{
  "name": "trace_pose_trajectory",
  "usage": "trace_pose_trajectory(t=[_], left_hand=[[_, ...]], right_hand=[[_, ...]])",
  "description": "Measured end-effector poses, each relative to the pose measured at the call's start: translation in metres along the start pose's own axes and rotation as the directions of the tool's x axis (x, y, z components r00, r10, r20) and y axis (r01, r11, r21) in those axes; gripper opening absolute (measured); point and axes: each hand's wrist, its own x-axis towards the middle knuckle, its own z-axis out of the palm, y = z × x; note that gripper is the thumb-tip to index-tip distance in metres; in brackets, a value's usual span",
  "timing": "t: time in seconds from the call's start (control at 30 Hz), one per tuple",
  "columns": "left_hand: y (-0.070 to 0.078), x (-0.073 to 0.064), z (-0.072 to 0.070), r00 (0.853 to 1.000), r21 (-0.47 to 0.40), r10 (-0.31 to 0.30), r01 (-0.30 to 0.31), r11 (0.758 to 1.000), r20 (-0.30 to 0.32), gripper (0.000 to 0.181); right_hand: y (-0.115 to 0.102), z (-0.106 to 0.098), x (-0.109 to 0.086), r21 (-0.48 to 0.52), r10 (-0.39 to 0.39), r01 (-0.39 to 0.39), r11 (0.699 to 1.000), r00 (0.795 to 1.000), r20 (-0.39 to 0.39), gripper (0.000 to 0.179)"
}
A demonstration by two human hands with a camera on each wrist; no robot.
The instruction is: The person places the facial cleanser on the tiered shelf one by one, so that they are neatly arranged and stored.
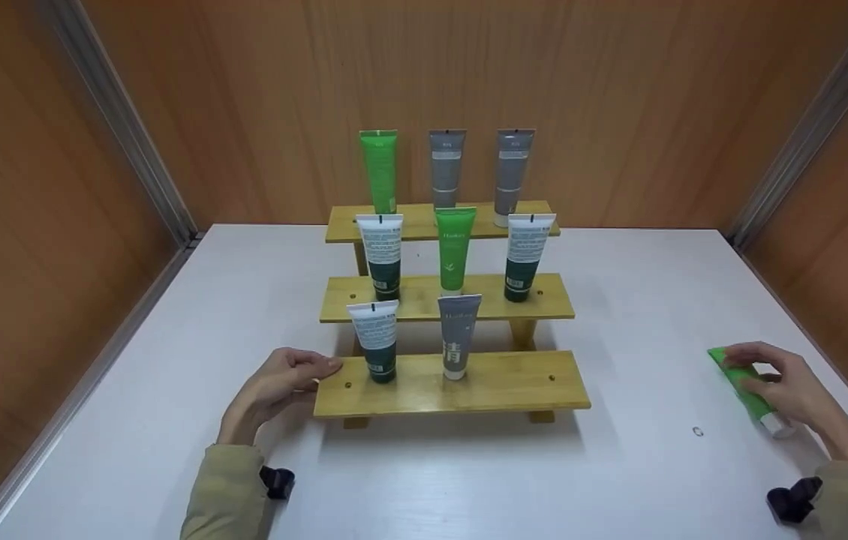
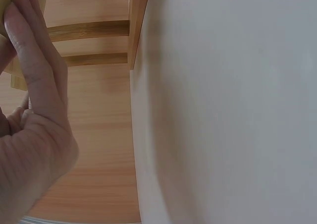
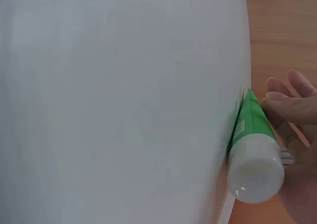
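Note:
A three-tier wooden display rack (image 1: 514,384) stands on the white table, holding several upright squeeze tubes. My left hand (image 1: 274,386) grips the left end of its lowest board, thumb above and fingers beneath; the left wrist view shows these fingers (image 2: 42,70) against the board. Far to the right, a green squeeze tube (image 1: 748,394) with a white cap (image 3: 256,169) lies flat on the table. Over it is my right hand (image 1: 795,382), thumb and fingers spread about its sides. In the right wrist view the fingers look loose beside the tube; whether they touch it is unclear.
The lowest board bears a white-and-dark-green tube (image 1: 377,341) and a grey tube (image 1: 458,336). A green tube (image 1: 455,247) stands mid-tier between two white-and-green ones. On top are another green tube (image 1: 380,171) and two grey ones. A small ring (image 1: 698,432) lies near my right hand.

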Motion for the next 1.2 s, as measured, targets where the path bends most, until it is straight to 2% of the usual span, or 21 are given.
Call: trace_pose_trajectory(t=[0.23, 0.4, 0.6, 0.97, 1.2], left_hand=[[0.001, -0.001, 0.000, 1.000, -0.001, -0.008, 0.008, 1.000, -0.001, 0.041], [0.000, 0.000, 0.000, 1.000, -0.001, 0.000, 0.000, 1.000, 0.007, 0.043], [0.000, -0.001, 0.000, 1.000, -0.001, 0.008, -0.008, 1.000, 0.010, 0.042], [0.000, -0.002, 0.000, 1.000, -0.018, -0.001, 0.001, 1.000, 0.014, 0.039], [0.001, -0.002, -0.001, 1.000, -0.021, -0.001, 0.001, 1.000, 0.016, 0.038]], right_hand=[[-0.003, 0.000, 0.002, -0.055, 0.069, -0.069, 0.996, 0.998, 0.004, 0.046], [-0.006, 0.000, 0.003, -0.075, 0.123, -0.118, 0.990, 0.990, 0.063, 0.049], [-0.009, 0.000, 0.005, -0.107, 0.200, -0.186, 0.977, 0.969, 0.144, 0.057], [-0.012, 0.003, 0.006, -0.119, 0.218, -0.200, 0.973, 0.961, 0.172, 0.059], [-0.016, 0.006, 0.007, -0.118, 0.198, -0.183, 0.976, 0.971, 0.137, 0.065]])
